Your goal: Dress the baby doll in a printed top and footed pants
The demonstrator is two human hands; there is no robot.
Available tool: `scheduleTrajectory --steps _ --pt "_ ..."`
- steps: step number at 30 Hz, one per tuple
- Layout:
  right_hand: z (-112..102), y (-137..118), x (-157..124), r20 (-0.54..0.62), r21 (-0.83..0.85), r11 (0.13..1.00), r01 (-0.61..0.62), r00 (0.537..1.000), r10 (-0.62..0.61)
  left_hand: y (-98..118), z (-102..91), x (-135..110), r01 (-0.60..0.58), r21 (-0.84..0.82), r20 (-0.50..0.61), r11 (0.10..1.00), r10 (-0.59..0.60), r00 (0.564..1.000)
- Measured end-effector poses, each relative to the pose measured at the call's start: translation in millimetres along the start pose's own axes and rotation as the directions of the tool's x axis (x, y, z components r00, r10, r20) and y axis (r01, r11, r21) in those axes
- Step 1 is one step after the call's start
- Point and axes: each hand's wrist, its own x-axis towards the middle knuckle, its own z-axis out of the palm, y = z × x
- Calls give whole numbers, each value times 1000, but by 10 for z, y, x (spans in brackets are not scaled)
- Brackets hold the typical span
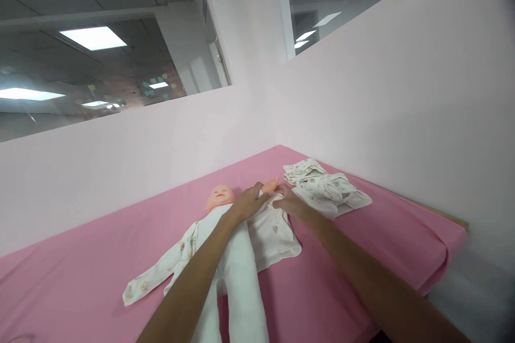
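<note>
A baby doll [220,196] lies on its back on a pink cover, its body and legs in white cloth. A white baby shirt [273,236] with small printed figures is spread open under and beside it. On the left side of the view, its long sleeve [153,276] lies stretched out flat. My left hand [249,202] is closed around the doll's arm near the wrist, and the doll's bare hand [270,185] sticks out beyond my fingers. My right hand [290,202] pinches the shirt's cloth close to that doll hand; its fingertips are partly hidden.
Folded white printed baby clothes [330,190] lie to the right of my right hand, by the wall. The pink-covered surface [80,278] meets white walls [257,118] in a corner at the back. Windows [100,64] sit above. The surface's right edge [446,252] drops off.
</note>
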Motion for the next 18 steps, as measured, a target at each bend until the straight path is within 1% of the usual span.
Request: scheduleTrajectory --steps 3,6,10,13,15,18 --pt "4 -29 -48 -44 -61 998 -12 999 9 -11 -3 -5 4 -22 44 1000 -3 999" --pt "17 -33 -28 -76 -78 996 -42 996 36 -19 -32 -32 18 -40 59 999 -15 998" --pt "-23 13 81 -66 -14 980 -199 978 198 -31 -44 -51 39 29 123 999 -42 991" --pt "-58 45 152 -73 59 956 -288 954 292 -20 7 -35 54 102 179 993 -72 981" --pt "-65 48 164 -100 82 952 -295 948 302 0 55 -17 53 133 212 990 -81 974" --pt "-55 9 119 -172 62 968 -244 953 251 20 126 14 58 191 230 980 -102 968"
